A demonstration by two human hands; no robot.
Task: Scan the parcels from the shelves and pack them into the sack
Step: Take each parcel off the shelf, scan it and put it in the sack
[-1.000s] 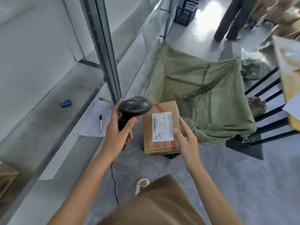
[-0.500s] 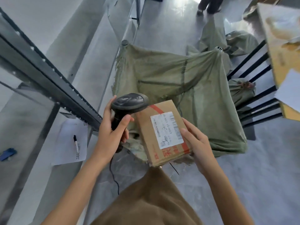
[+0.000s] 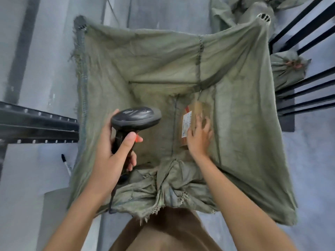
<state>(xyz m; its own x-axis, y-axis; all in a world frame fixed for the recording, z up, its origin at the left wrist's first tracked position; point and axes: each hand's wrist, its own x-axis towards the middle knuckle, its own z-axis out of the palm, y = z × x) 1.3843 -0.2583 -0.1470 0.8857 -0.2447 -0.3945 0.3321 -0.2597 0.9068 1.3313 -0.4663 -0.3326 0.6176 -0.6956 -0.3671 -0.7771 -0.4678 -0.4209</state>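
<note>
Parcel (image 3: pixel 193 122): small cardboard box, centre-right of frame, deep inside the sack (image 3: pixel 244 105). Judge it light and stiff; you could grip it across opposite edges. Long axis runs up-frame, label facing up. Your right hand (image 3: pixel 198 136) sits on it with fingers spread, blurred. Your left hand (image 3: pixel 110 160) clasps the scanner (image 3: pixel 135 118) handle.

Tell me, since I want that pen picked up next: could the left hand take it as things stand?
Probably not yet: the left hand is gripping the scanner. The pen lies uncovered beside the sack.
</note>
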